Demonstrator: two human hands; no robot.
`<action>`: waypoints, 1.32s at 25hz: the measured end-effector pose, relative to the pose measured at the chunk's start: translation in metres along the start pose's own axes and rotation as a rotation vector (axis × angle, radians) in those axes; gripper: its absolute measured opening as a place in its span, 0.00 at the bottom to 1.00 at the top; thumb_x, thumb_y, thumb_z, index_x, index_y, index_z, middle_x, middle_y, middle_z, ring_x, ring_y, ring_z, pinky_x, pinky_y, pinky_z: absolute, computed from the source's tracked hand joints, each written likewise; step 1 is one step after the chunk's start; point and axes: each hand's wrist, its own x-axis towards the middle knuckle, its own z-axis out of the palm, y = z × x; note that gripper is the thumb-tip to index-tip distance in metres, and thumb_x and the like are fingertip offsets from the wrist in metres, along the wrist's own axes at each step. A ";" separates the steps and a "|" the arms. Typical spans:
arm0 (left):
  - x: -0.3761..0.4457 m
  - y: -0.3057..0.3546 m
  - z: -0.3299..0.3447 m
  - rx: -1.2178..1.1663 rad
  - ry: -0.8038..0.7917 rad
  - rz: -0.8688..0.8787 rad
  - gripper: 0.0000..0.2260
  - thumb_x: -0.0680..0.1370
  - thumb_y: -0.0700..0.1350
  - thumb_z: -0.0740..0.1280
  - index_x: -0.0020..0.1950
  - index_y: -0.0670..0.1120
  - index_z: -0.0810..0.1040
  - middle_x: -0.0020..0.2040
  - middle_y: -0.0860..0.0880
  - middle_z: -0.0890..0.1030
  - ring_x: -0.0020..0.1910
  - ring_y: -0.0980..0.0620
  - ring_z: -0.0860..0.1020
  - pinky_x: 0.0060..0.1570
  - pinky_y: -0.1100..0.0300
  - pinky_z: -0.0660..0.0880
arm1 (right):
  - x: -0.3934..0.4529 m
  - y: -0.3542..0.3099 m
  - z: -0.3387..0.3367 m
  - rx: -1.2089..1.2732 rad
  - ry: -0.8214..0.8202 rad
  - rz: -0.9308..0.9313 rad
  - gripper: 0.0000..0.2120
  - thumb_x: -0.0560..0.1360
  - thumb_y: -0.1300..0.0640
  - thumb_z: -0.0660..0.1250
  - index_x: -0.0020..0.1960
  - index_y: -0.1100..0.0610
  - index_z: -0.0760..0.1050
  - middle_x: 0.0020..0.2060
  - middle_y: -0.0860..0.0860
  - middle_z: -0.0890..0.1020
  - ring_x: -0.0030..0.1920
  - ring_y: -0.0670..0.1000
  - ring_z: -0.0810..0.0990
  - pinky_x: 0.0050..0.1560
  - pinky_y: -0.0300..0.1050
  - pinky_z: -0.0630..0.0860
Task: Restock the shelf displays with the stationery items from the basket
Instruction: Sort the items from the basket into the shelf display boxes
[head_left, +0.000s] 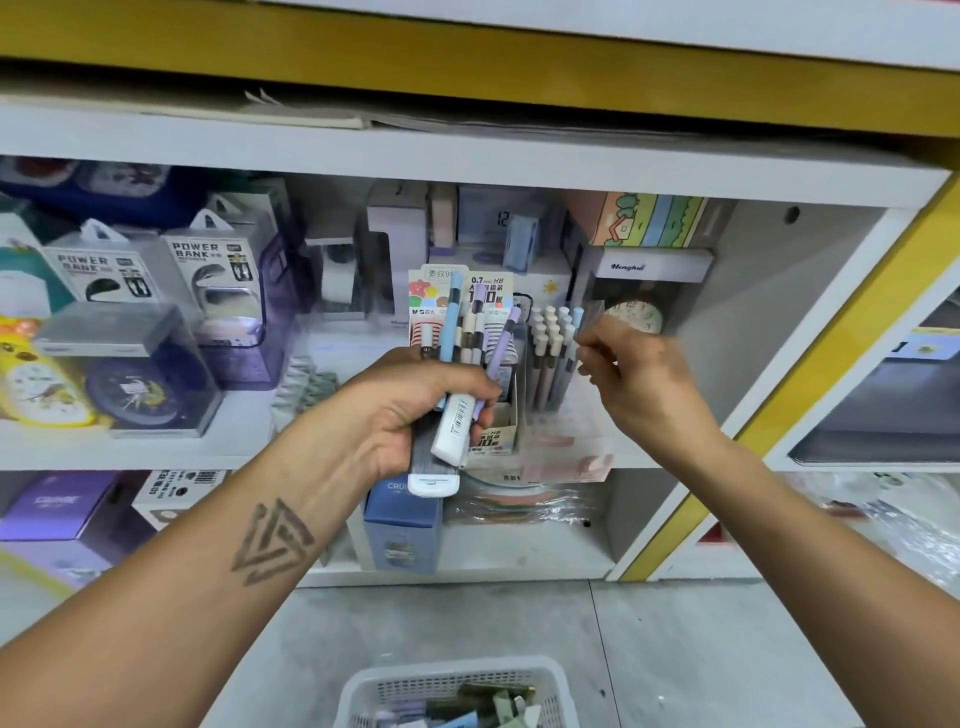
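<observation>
The basket (363, 691) sat on the floor at the bottom edge, cut off, holding a jumble of small packs too blurred to name. On the shelf (156, 441), a clear display (558, 374) held upright pens (550, 338) in rows. The left hand (410, 410) gripped a bundle (462, 364) of pens and flat packs just before the shelf. The right hand (639, 379), apart from the left, pinched something thin by the display; motion blur hid what. Behind, boxes (213, 270) marked POWER BANK and a clock (636, 317) stood.
</observation>
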 end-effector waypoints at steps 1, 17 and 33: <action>-0.001 0.000 0.001 0.002 -0.003 0.004 0.06 0.69 0.28 0.71 0.41 0.38 0.79 0.30 0.41 0.78 0.26 0.48 0.78 0.27 0.60 0.77 | 0.001 0.000 0.001 -0.041 0.006 -0.017 0.09 0.81 0.60 0.65 0.59 0.56 0.80 0.46 0.56 0.85 0.47 0.59 0.84 0.51 0.53 0.80; -0.009 -0.006 0.023 0.049 -0.232 -0.054 0.04 0.69 0.34 0.74 0.42 0.39 0.82 0.31 0.42 0.80 0.28 0.49 0.79 0.26 0.61 0.76 | 0.012 -0.038 -0.020 1.043 -0.009 0.560 0.09 0.76 0.65 0.70 0.56 0.65 0.78 0.36 0.57 0.83 0.31 0.50 0.78 0.32 0.38 0.75; 0.003 -0.003 0.017 -0.087 -0.138 -0.084 0.12 0.71 0.32 0.72 0.52 0.37 0.77 0.35 0.38 0.79 0.31 0.44 0.80 0.29 0.58 0.79 | 0.016 0.018 -0.014 0.051 0.101 0.076 0.07 0.82 0.60 0.60 0.48 0.50 0.65 0.42 0.55 0.81 0.43 0.60 0.82 0.43 0.60 0.81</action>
